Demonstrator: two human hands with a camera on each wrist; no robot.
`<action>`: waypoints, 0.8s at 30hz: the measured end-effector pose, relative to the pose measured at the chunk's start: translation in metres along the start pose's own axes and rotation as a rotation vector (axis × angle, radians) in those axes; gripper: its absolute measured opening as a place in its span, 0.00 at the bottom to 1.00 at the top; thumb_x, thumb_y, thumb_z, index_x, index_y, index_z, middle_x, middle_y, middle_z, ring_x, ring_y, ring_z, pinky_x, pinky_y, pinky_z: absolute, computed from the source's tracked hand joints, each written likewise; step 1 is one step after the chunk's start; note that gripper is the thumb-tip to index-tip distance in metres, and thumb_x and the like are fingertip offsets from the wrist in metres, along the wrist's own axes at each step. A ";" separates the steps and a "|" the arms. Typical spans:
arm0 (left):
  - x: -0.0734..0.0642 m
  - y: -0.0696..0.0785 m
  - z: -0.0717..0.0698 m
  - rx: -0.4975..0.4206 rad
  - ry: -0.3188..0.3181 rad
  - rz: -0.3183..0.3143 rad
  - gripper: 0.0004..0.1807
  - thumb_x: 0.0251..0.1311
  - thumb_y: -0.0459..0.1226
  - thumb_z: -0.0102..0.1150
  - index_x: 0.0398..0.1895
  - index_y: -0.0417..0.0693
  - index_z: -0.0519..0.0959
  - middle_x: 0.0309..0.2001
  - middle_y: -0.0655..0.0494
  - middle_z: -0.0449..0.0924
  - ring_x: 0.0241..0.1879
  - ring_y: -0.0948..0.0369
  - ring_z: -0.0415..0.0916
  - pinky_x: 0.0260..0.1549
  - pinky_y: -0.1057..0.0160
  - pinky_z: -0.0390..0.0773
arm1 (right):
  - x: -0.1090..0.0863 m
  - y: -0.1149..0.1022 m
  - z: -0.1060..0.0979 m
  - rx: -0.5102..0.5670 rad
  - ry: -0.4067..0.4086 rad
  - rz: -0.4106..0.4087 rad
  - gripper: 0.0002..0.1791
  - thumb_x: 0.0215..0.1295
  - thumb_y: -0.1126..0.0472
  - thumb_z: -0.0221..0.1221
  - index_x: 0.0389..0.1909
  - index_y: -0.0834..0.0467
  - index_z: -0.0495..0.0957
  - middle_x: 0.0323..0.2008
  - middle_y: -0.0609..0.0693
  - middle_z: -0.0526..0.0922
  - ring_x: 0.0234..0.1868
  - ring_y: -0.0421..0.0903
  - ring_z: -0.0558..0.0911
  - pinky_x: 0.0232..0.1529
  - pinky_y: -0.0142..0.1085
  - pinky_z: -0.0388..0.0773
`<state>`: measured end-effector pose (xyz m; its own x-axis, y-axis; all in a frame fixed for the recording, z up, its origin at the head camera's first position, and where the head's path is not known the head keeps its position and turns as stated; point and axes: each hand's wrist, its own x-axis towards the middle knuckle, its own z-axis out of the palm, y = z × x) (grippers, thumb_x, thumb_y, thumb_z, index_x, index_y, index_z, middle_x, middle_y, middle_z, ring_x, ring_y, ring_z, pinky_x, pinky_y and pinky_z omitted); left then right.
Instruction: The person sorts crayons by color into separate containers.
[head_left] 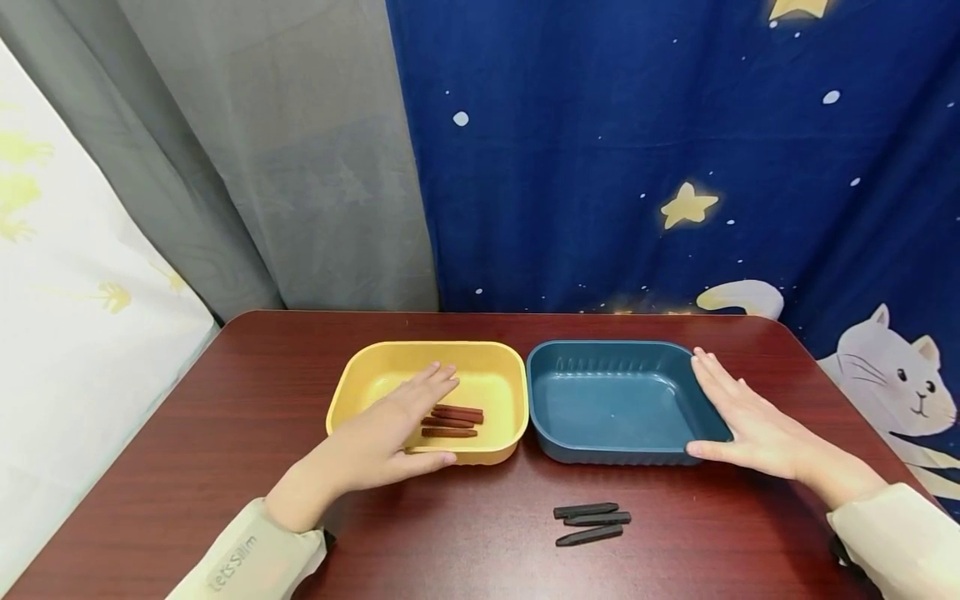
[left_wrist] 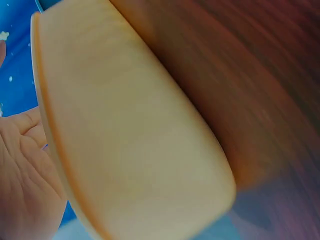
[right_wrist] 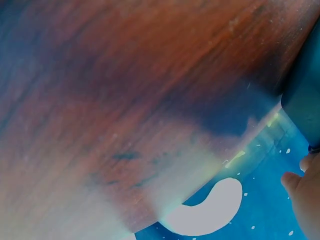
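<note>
A yellow plastic bin (head_left: 491,375) holds several brown crayons (head_left: 448,432), lying roughly side by side. My left hand (head_left: 390,429) reaches over its front left part with fingers extended and thumb spread along the front rim. In the left wrist view the bin's outer wall (left_wrist: 130,130) fills the middle, the palm (left_wrist: 25,175) beside its rim. Right beside the yellow bin stands a blue bin (head_left: 611,408) with nothing in it. My right hand (head_left: 742,425) is at the blue bin's right rim, fingers straight and thumb apart. Three black crayons (head_left: 596,519) lie on the table in front.
Both bins stand on a dark reddish wooden table (head_left: 225,425), toward its far edge. Behind hang a grey curtain (head_left: 315,167) and a blue curtain (head_left: 555,183) with stars and a cat figure. White patterned cloth (head_left: 67,292) hangs at the left.
</note>
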<state>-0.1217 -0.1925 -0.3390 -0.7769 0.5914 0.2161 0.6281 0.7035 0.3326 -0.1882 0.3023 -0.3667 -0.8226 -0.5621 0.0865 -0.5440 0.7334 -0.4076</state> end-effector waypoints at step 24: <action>0.058 0.070 0.046 0.066 -0.060 0.446 0.29 0.69 0.50 0.56 0.68 0.46 0.72 0.65 0.56 0.75 0.68 0.59 0.67 0.69 0.64 0.67 | 0.003 -0.001 -0.004 -0.109 -0.025 -0.010 0.61 0.59 0.39 0.65 0.80 0.60 0.38 0.81 0.58 0.38 0.81 0.55 0.36 0.72 0.70 0.43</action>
<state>-0.1206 -0.0912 -0.3459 -0.4268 0.8628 0.2710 0.9038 0.3969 0.1597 -0.1908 0.3016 -0.3630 -0.8131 -0.5782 0.0668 -0.5684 0.7641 -0.3051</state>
